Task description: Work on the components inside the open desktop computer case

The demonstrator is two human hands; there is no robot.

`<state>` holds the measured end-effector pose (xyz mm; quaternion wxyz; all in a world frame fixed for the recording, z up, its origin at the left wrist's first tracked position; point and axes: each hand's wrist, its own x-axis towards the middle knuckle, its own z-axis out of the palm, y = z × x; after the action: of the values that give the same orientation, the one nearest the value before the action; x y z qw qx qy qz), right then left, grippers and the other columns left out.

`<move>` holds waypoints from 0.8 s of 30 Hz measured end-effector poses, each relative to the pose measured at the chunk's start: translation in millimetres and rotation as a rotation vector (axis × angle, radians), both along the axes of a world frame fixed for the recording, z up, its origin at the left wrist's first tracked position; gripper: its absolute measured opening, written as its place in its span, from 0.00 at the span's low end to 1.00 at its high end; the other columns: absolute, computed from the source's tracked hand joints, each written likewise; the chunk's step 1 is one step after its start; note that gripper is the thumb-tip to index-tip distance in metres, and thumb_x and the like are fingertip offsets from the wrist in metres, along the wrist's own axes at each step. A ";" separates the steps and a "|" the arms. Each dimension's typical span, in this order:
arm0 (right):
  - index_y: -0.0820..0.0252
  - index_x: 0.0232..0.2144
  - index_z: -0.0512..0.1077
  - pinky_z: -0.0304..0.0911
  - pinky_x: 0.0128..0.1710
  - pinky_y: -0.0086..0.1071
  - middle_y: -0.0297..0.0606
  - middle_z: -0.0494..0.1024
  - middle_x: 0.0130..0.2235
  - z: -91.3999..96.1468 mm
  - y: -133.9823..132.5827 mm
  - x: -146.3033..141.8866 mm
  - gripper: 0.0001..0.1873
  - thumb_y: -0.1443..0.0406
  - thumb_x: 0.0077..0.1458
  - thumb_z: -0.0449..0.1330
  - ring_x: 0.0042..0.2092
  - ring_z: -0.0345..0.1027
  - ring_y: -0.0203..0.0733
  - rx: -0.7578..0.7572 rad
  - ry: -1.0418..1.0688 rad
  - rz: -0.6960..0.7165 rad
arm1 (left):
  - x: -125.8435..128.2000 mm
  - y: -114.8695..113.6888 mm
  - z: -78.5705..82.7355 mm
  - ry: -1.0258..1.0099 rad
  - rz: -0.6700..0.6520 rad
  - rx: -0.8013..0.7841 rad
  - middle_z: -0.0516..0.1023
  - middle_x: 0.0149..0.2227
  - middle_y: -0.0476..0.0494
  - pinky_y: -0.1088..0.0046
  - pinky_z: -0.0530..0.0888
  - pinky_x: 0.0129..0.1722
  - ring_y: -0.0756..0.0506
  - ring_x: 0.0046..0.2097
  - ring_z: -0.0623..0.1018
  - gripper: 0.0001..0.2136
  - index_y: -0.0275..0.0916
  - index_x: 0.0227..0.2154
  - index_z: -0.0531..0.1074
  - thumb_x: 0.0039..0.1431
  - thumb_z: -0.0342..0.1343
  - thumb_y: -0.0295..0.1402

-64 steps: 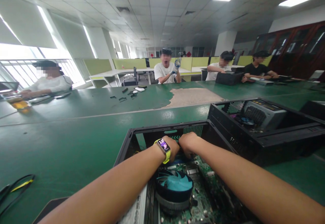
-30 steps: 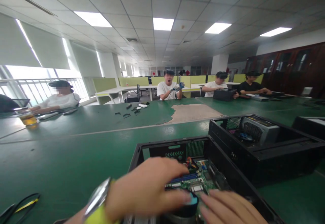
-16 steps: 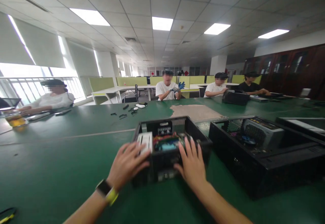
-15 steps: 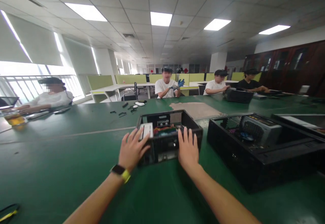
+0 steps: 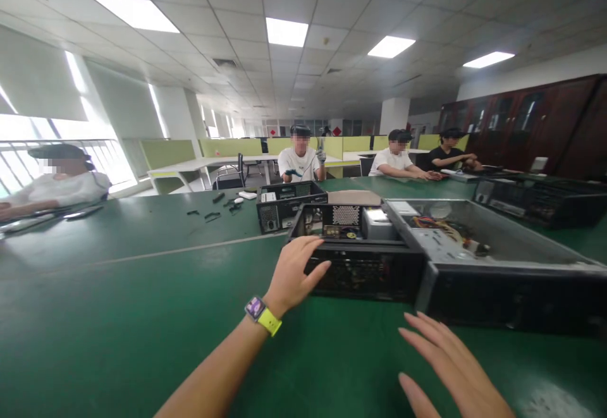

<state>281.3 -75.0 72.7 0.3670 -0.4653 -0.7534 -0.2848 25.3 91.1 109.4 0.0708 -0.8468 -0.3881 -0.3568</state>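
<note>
Small case (image 5: 289,206) now farther off; left hand (image 5: 294,272) on another case (image 5: 360,266).

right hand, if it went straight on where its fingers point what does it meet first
Probably the near wall of the black computer case; only green table lies between it and the right hand.

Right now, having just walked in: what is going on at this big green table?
Someone is working on opened computer cases. Their left hand rests on the near corner of a black open case, while the right hand hovers open above the green table. A larger case lies right beside it. Other people sit on the far side.
</note>
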 end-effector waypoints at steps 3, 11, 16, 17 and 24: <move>0.59 0.47 0.69 0.72 0.41 0.43 0.41 0.73 0.50 22.5 18.2 -13.7 0.19 0.56 0.56 0.53 0.50 0.69 0.49 0.032 0.030 -0.021 | 24.1 30.1 38.8 0.295 -0.084 -0.087 0.68 0.57 0.36 0.58 0.62 0.57 0.38 0.56 0.68 0.33 0.36 0.55 0.62 0.53 0.51 0.56; 0.58 0.44 0.70 0.74 0.38 0.40 0.38 0.76 0.47 -1.9 37.6 -23.6 0.18 0.55 0.55 0.55 0.47 0.71 0.46 0.023 0.019 0.103 | 25.3 80.9 9.8 0.445 0.125 -0.096 0.72 0.48 0.34 0.58 0.67 0.49 0.35 0.49 0.71 0.39 0.35 0.53 0.63 0.47 0.50 0.63; 0.51 0.46 0.69 0.71 0.46 0.44 0.34 0.73 0.51 9.2 52.0 5.7 0.17 0.53 0.58 0.53 0.51 0.68 0.44 -0.180 0.233 0.014 | 27.4 82.4 -0.3 0.368 0.161 -0.052 0.73 0.42 0.38 0.62 0.67 0.45 0.38 0.45 0.71 0.31 0.36 0.47 0.69 0.57 0.40 0.59; 0.50 0.46 0.69 0.70 0.48 0.44 0.34 0.72 0.51 14.6 56.3 14.6 0.17 0.53 0.58 0.53 0.52 0.67 0.44 -0.222 0.293 -0.005 | 23.6 81.3 1.3 0.375 0.139 -0.068 0.73 0.42 0.37 0.62 0.68 0.44 0.39 0.45 0.71 0.32 0.36 0.47 0.69 0.56 0.41 0.59; 0.52 0.44 0.71 0.62 0.54 0.44 0.35 0.73 0.50 23.5 85.0 87.2 0.21 0.48 0.56 0.52 0.52 0.65 0.45 -0.275 0.443 -0.097 | -77.7 10.4 36.5 0.398 -0.131 -0.349 0.73 0.47 0.39 0.67 0.67 0.48 0.42 0.47 0.71 0.26 0.39 0.48 0.69 0.57 0.47 0.54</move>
<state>368.5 10.0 96.2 0.4420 -0.5976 -0.6632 -0.0881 -52.4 101.5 145.8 -0.0245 -0.9229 -0.3666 -0.1149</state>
